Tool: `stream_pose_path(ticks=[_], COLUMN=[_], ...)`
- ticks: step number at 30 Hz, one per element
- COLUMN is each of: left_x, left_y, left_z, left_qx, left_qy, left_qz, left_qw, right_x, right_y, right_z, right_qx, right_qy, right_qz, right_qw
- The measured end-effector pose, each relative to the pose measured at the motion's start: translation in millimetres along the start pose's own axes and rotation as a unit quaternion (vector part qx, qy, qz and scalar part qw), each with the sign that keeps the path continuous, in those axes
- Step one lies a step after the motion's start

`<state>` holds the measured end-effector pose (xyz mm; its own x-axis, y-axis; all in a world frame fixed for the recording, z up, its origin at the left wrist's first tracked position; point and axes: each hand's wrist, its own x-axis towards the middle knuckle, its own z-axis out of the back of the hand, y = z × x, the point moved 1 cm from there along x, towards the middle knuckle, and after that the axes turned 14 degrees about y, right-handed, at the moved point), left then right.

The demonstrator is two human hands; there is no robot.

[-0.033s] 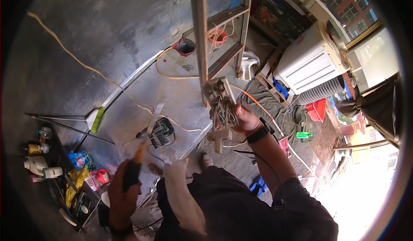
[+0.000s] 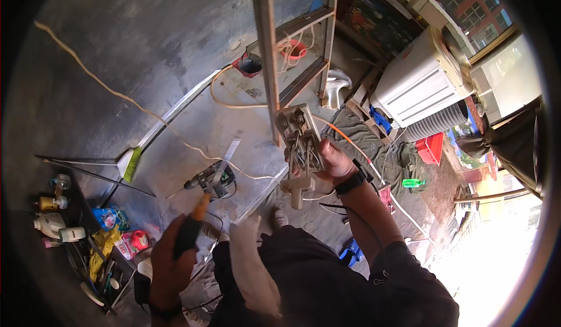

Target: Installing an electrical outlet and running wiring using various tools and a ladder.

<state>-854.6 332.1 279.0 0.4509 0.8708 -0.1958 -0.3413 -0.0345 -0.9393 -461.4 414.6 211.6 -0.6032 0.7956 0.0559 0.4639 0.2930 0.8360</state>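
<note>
Tall metal frame rises just beyond the work; cannot tell whether it touches. Pale cord runs across wall and floor toward it. Drill on the floor, broom to the left, white appliance off right. Hands apart: right hand clamped on a worn pale block, out front; left hand wrapped round a black-and-orange tool. Since the earlier frame, left hand and tool shifted slightly rightward; right hand's grip unchanged.
</note>
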Motion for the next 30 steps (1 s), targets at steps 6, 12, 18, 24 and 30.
stream_pose_path(ticks=[6, 12, 18, 24, 30], left_x=[48.4, 70.1, 60.7, 46.5, 30.6], left_y=[-74.3, -89.0, -87.3, -50.0, -28.2], left_z=[-66.5, -90.8, -78.0, -51.7, -36.1], left_qx=[0.078, 0.039, -0.195, -0.474, -0.208], left_qy=[0.107, 0.109, 0.148, 0.229, 0.106], left_qz=[-0.105, -0.102, 0.047, -0.002, -0.011], left_qw=[0.986, 0.988, 0.969, 0.85, 0.972], right_x=[-57.9, -72.4, -61.2, -23.4, -4.6], right_y=[47.7, 75.4, 80.6, 90.3, 105.0], right_z=[11.8, 6.8, -20.5, -56.1, -98.2], right_qx=[-0.062, -0.163, -0.197, -0.352, -0.455], right_qy=[-0.026, -0.024, -0.034, 0.003, 0.025], right_qz=[0.03, 0.054, 0.033, 0.089, 0.135], right_qw=[0.997, 0.985, 0.979, 0.932, 0.88])
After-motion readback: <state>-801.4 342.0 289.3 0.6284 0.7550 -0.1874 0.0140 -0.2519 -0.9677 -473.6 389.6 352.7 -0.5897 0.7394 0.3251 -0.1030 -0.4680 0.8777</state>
